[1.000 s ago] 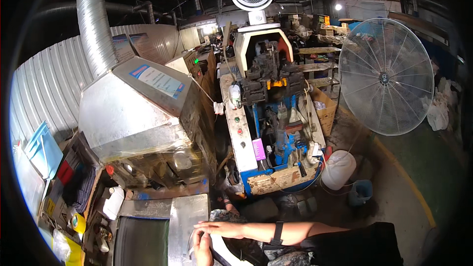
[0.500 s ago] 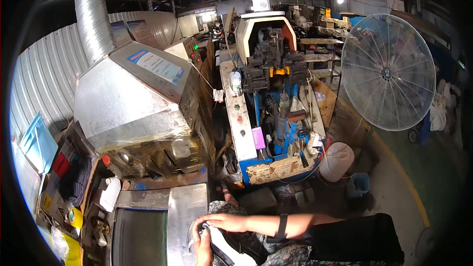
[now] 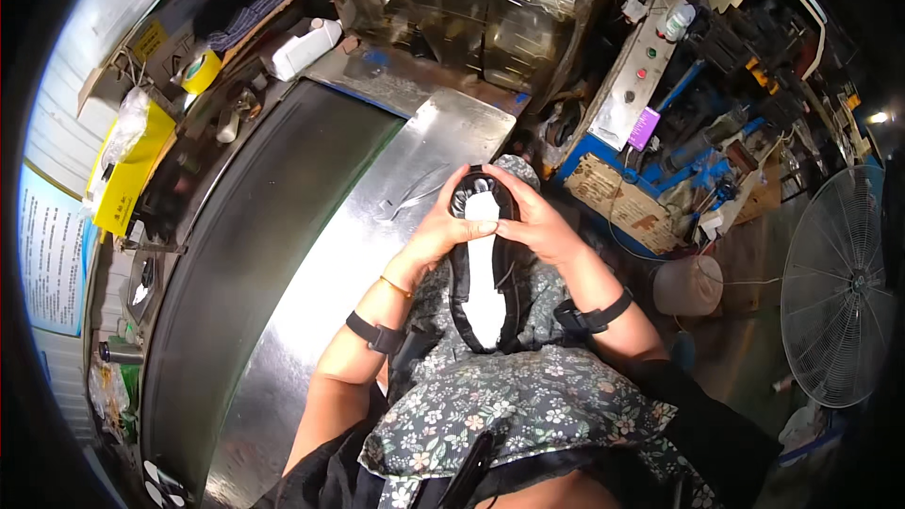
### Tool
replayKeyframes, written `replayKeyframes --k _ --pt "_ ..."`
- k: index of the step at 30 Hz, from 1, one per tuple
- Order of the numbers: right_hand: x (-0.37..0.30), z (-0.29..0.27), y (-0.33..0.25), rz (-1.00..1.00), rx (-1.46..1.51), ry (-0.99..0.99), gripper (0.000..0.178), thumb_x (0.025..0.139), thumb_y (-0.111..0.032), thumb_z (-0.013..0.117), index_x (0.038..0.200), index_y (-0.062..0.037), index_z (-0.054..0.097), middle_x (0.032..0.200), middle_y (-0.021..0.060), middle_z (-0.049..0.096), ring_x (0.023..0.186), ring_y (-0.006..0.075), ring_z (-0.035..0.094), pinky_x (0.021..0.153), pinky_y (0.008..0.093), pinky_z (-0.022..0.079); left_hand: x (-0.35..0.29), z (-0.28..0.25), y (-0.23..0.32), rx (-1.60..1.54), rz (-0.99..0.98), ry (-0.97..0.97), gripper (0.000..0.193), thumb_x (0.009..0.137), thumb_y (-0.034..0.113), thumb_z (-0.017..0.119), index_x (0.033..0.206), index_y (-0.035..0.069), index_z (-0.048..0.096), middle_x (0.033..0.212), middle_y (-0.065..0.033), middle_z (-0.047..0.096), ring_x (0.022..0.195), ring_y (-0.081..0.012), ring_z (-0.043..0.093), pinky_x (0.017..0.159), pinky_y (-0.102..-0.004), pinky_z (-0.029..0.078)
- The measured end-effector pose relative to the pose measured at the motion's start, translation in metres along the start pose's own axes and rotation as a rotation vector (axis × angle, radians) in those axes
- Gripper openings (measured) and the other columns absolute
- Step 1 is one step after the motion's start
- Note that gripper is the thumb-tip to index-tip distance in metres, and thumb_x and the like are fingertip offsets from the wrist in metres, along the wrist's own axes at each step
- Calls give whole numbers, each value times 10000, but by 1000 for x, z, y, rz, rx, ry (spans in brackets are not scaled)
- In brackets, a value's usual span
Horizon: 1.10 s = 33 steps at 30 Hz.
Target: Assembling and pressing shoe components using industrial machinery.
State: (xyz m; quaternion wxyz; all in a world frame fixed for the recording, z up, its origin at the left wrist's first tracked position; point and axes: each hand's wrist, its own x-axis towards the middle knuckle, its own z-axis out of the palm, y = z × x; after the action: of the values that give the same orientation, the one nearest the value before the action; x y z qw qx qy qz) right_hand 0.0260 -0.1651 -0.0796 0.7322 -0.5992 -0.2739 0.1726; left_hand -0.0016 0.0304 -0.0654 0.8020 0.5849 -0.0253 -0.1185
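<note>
Over my lap I hold a black shoe upper [image 3: 460,275] with its underside facing up. A white insole board [image 3: 485,306] runs down its middle, and the black edge is gathered in folds round the toe. My left hand [image 3: 445,228] grips the toe end from the left, its thumb lying across the white board. From the other side my right hand [image 3: 535,224] wraps round the same end, and the two thumbs meet over the middle. The fingers curl behind the toe and are partly hidden.
A dark conveyor belt [image 3: 273,217] with a shiny metal side plate [image 3: 311,320] lies to my left. Beyond it stand a white plastic bottle [image 3: 306,47] and yellow tape [image 3: 201,73]. At the right are a blue-framed machine [image 3: 617,198], a white bucket [image 3: 688,285] and a large fan [image 3: 853,283].
My view has tilted down and swung to the left. The shoe upper, earlier partly out of frame, now shows whole, underside up, with both hands round its toe.
</note>
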Motion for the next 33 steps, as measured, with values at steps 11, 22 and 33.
replayKeyframes --k 11,22,33 --pt "-93 -93 -108 573 189 26 473 938 -203 610 1357 2 529 1264 82 628 1173 199 595 1045 355 438 -22 78 25 446 453 -611 651 836 325 780 1372 45 539 1444 -228 487 1374 -388 432 1112 -456 369" --pt "-233 -113 66 398 1012 552 469 975 -315 535 1342 -24 558 1288 88 629 1160 222 610 1041 382 460 5 -97 -95 1304 299 438 408 824 215 711 1166 5 635 1318 -240 563 1255 -440 487 1069 -497 388" --pt "145 -223 70 -88 561 854 493 896 -315 706 1287 -40 587 1270 100 637 1149 221 607 1018 394 459 0 -107 -115 1526 220 401 473 859 266 604 1274 38 602 1415 -238 479 1340 -449 394 1110 -560 301"
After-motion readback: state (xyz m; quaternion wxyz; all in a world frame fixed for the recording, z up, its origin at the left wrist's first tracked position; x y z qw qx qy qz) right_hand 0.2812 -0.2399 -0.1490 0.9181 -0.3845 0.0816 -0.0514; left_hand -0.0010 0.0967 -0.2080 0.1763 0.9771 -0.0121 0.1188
